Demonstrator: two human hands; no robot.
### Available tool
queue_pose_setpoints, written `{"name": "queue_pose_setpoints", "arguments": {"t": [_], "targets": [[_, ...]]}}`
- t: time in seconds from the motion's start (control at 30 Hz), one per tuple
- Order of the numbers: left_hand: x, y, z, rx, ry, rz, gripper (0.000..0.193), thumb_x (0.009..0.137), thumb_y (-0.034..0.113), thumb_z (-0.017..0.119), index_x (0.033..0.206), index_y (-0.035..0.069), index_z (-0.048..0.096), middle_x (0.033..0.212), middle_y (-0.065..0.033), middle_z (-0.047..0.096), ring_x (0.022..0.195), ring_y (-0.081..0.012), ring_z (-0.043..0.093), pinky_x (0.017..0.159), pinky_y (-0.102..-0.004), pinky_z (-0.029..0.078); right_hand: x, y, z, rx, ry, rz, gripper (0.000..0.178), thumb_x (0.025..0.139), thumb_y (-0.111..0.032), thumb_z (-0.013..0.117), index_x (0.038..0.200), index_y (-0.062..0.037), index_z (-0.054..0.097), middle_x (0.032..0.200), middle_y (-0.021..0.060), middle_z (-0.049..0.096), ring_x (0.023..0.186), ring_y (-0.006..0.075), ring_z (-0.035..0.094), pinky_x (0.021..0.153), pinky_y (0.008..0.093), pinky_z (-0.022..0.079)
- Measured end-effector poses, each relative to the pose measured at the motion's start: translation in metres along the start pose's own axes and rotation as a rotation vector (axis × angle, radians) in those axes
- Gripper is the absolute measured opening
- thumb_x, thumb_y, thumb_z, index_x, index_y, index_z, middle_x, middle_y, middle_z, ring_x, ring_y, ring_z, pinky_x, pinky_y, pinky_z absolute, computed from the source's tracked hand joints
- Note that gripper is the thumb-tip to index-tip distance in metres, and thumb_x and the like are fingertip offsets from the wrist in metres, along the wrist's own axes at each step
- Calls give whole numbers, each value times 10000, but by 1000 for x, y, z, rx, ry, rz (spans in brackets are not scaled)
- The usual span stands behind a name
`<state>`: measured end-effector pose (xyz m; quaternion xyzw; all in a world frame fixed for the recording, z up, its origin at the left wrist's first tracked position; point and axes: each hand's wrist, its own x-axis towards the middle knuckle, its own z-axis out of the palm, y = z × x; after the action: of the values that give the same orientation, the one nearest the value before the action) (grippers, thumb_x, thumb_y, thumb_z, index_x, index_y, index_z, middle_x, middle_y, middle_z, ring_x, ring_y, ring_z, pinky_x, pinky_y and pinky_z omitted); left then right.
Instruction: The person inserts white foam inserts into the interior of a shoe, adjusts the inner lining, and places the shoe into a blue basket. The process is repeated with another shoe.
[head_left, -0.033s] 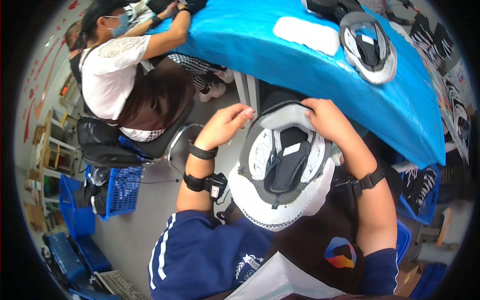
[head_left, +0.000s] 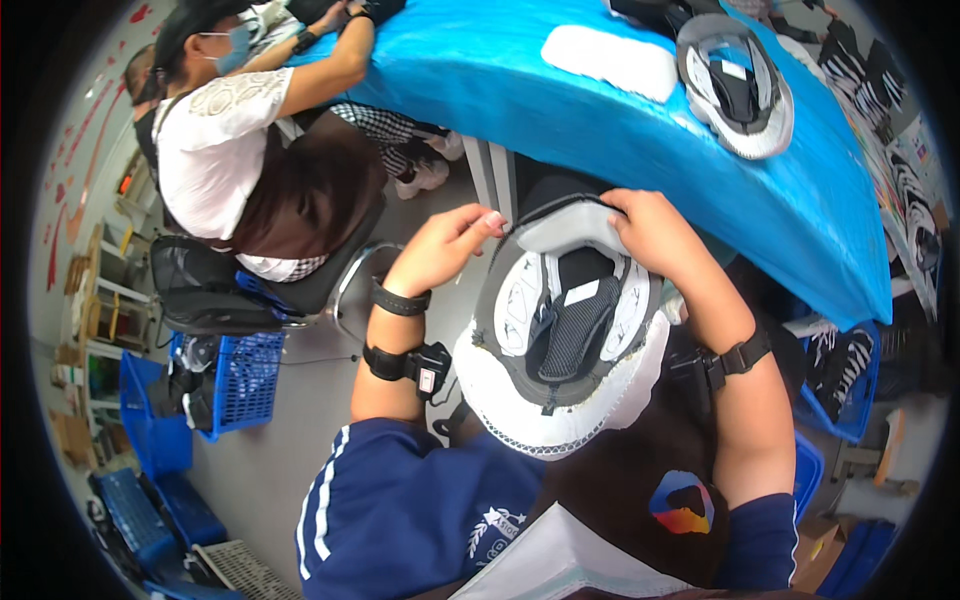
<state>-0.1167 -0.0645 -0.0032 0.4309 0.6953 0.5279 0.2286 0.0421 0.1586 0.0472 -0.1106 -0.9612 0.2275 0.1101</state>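
A grey and white padded helmet liner (head_left: pixel 562 416) lies in front of me, its hollow side up. A black mesh pad with a small white label shows inside it, between two white side pieces. My right hand (head_left: pixel 655 230) grips the liner's far rim, thumb on the light grey pad and fingers behind. Just left of that rim, my left hand (head_left: pixel 445 250) is closed, its thumb and forefinger pinched together. Anything between those fingertips is too small to make out.
A similar liner (head_left: pixel 700 120) rests on the blue-covered table (head_left: pixel 480 80) beside a white padded piece (head_left: pixel 610 62). At left a masked person in white (head_left: pixel 215 150) sits working. A blue basket (head_left: pixel 250 375) stands on the floor, and shoes fill a blue bin (head_left: pixel 848 425) at right.
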Motion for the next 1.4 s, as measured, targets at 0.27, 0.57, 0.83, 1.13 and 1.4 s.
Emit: {"name": "queue_pose_setpoints", "arguments": {"t": [0.27, 0.57, 0.83, 1.13, 1.4], "targets": [[-1, -3, 6, 187, -86, 13, 301, 925, 286, 580, 811, 8, 604, 612, -4, 541, 573, -80, 476, 539, -248, 403, -4, -1, 1, 3, 7, 28, 273, 816, -60, 560, 1068, 15, 630, 1001, 224, 640, 955, 372, 613, 851, 399, 480], [13, -22, 8, -321, 23, 188, 232, 961, 208, 509, 859, 19, 598, 827, -11, 563, 780, -77, 508, 720, -225, 406, -5, -1, 2, 3, -17, 71, 277, 833, -66, 569, 1091, 16, 624, 1004, 218, 647, 941, 361, 625, 850, 386, 483], [24, -29, 17, -826, 21, 197, 275, 979, 231, 461, 838, 22, 569, 921, -89, 628, 899, -146, 555, 842, -268, 416, -5, 1, 1, 23, -23, 71, 275, 836, -69, 569, 1092, 15, 624, 1000, 221, 646, 935, 365, 625, 842, 388, 485], [31, -22, 19, -980, 53, 209, 256, 976, 218, 467, 807, 44, 549, 883, -103, 628, 878, -207, 604, 820, -323, 462, -5, 3, 1, 19, -20, 59, 272, 834, -66, 567, 1087, 15, 625, 1007, 220, 645, 947, 365, 620, 846, 389, 482], [29, -18, 14, -1023, 74, 242, 252, 977, 213, 467, 802, 47, 542, 854, -91, 606, 795, -181, 578, 786, -310, 478, -8, 1, 0, 36, -11, 85, 283, 836, -69, 567, 1100, 16, 621, 1029, 213, 646, 958, 351, 627, 855, 377, 479]]}}
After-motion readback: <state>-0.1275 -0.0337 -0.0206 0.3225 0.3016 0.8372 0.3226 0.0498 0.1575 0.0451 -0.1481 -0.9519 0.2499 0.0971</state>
